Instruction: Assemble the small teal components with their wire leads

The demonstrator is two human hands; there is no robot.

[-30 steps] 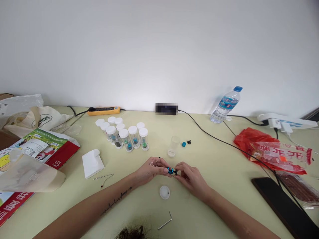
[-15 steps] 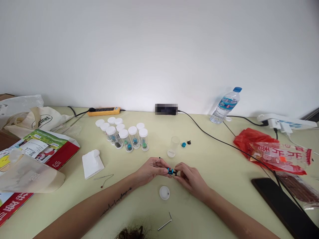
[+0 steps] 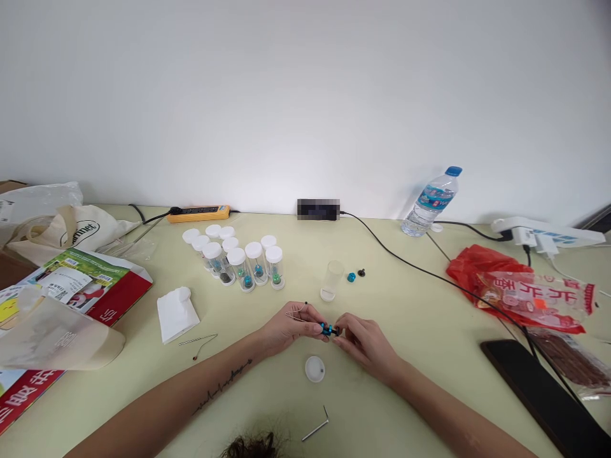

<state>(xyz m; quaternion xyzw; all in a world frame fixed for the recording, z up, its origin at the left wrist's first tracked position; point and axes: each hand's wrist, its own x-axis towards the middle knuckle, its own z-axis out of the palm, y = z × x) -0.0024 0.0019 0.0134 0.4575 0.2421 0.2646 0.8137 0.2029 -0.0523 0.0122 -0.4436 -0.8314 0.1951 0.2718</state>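
Between thumb and fingers, my left hand [image 3: 298,327] grips a small blue and black metal part [image 3: 327,329]; a thin bent wire [image 3: 296,315] also rests across that hand. My right hand [image 3: 360,340] is closed at the part's black end, pinching it with thumb and index finger. Just beyond stands an uncapped clear tube [image 3: 335,275]. To its right lie a small blue piece [image 3: 352,277] and a small black piece [image 3: 361,273]. A white cap [image 3: 315,369] with a tiny dark bit in it lies nearer me, and below it a hex key [image 3: 317,429].
Several white-capped tubes [image 3: 237,256] stand left of centre. A folded tissue [image 3: 177,314] and a bent wire [image 3: 200,341] lie left. A phone [image 3: 539,388], red bag [image 3: 482,267] and water bottle [image 3: 432,202] are right. A black cable [image 3: 405,257] crosses the table.
Both hands stay almost in place on the blue and black part. The right fingers have shifted very slightly at its black end.
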